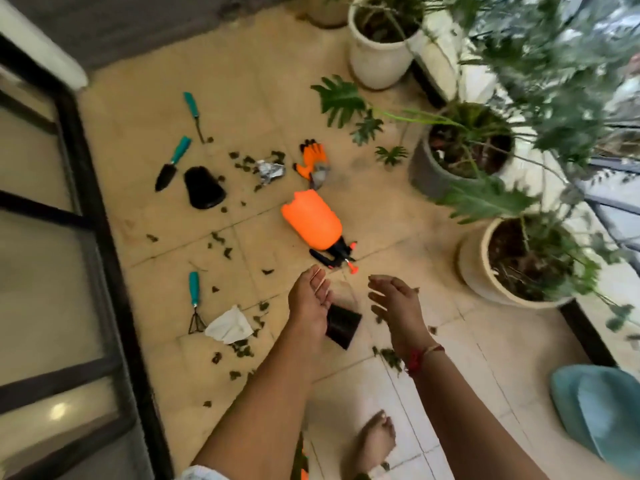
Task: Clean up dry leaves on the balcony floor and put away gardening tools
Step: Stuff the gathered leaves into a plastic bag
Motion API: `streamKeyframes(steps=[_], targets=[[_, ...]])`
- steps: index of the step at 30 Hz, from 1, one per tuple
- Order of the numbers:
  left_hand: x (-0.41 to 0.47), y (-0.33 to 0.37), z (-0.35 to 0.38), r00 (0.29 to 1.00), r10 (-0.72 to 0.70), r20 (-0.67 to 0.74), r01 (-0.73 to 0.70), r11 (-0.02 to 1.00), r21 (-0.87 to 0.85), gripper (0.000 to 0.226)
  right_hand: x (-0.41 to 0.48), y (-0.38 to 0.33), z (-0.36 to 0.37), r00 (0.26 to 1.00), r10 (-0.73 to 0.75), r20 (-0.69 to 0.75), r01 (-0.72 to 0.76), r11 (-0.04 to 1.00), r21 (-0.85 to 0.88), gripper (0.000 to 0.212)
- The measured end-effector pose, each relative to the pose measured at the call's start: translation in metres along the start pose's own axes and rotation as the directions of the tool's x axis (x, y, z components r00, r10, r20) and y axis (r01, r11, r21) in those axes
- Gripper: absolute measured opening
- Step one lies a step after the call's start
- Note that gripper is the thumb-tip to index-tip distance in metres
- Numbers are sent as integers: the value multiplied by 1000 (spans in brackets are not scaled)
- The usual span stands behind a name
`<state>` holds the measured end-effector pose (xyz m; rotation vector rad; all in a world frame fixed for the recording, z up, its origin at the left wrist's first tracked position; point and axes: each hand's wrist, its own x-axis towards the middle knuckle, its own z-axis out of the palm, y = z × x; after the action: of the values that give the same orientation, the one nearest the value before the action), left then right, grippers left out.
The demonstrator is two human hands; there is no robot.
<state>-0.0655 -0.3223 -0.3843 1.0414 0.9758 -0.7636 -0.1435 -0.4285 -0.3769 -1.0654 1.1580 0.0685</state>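
Dry leaves [242, 348] lie scattered over the beige tiled floor. An orange spray bottle [311, 223] lies on its side in the middle. Teal-handled tools lie around it: a trowel [171, 164], a thin weeder [194, 114] and a small rake [195, 301]. Orange gloves [311, 161] lie beyond the bottle. A black pot [204, 187] lies near the trowel, and another small black pot [343, 327] lies below my hands. My left hand [310, 299] and my right hand [396, 306] hover over the floor, fingers apart, holding nothing.
Crumpled foil [270, 171] and a white cloth [230, 325] lie among the leaves. Several potted plants [381, 50] line the right side. A dark-framed glass door [86, 237] runs along the left. A light blue object [602, 410] sits at the lower right. My bare foot [375, 441] stands below.
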Motion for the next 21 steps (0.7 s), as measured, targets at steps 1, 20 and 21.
streamKeyframes(steps=[1, 20, 21], targets=[[5, 18, -9, 1000, 7, -16, -7, 1000, -11, 22, 4, -3, 23, 1000, 5, 14, -5, 1000, 1, 16], [76, 246, -76, 984, 36, -175, -75, 973, -220, 24, 72, -94, 284, 925, 37, 379, 14, 991, -132, 12], [84, 255, -73, 981, 26, -194, -71, 971, -228, 24, 83, -99, 293, 928, 45, 369, 7, 990, -138, 13]])
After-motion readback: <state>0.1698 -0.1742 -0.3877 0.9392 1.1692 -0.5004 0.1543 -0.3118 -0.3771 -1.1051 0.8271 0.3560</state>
